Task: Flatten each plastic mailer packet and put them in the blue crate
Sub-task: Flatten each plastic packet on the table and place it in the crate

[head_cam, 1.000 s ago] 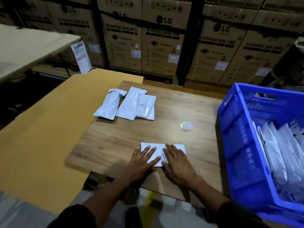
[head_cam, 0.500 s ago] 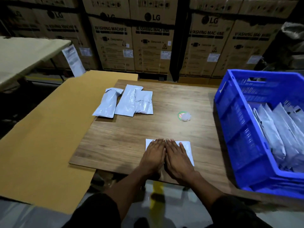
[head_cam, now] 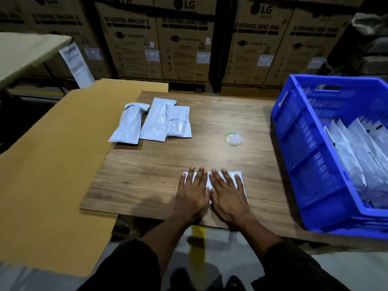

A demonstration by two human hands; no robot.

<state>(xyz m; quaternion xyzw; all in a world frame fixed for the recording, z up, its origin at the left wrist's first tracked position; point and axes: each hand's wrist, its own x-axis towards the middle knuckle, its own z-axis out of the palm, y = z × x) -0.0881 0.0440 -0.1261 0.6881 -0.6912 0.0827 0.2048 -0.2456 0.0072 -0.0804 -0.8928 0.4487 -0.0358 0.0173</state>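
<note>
Brown boxes [head_cam: 184, 38] behind say "LG" and "WASHING MACHINE", while your left hand [head_cam: 193, 192] and right hand [head_cam: 227, 193] lie flat, fingers straight, side by side, pressing the white mailer packet [head_cam: 241, 181] on the wooden table [head_cam: 147, 175] beside the blue crate [head_cam: 315, 164].

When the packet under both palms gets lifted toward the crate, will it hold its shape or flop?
Probably flop: the packet lies thin and flat under the left hand and right hand. Its glossy plastic likely slides easily on the wooden table. It looks light, like the packets leaning in the blue crate.
</note>
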